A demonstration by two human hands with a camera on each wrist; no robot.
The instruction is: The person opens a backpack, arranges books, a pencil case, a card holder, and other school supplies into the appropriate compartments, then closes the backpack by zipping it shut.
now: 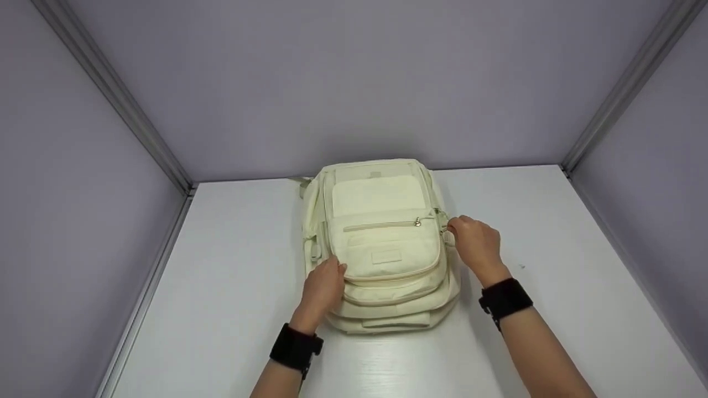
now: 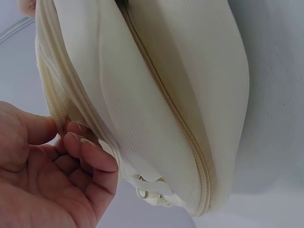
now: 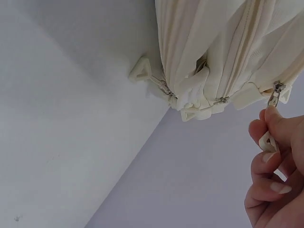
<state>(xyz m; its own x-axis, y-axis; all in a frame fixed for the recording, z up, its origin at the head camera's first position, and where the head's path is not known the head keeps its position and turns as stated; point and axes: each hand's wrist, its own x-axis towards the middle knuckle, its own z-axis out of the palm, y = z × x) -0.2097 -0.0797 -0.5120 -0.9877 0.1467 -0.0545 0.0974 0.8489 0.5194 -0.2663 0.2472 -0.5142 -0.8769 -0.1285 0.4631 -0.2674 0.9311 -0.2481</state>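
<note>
Pale lilac panels with aluminium corner posts close in three sides of a white counter [image 1: 232, 287], and a cream backpack [image 1: 381, 243] lies flat on it near the back wall, front pockets up and its base toward the person.

The left hand [image 1: 322, 290] rests against the pack's left flank, low down beside the front pocket. In the left wrist view its fingertips [image 2: 85, 147] curl in and press the zipper seam, thumb on one side and fingers on the other, so this grip pinches the fabric edge, probably to keep the soft bag from sliding or bunching.

The right hand [image 1: 477, 246] is at the opposite flank, level with the small pocket's horizontal zipper [image 1: 381, 225]. Its grip is closed on a cream zipper pull tab [image 3: 267, 142], pinched between thumb and forefinger; the metal slider [image 3: 276, 90] hangs just above the fingers at the seam. Other sliders with triangular tabs [image 3: 140, 70] cluster nearby on the same side (several compartments end there), none of them touched.

Holding one side while the other takes the pull looks like a bracing arrangement: tension across the pack would keep the zipper track straight. Both wrists wear black bands [image 1: 504, 298].
</note>
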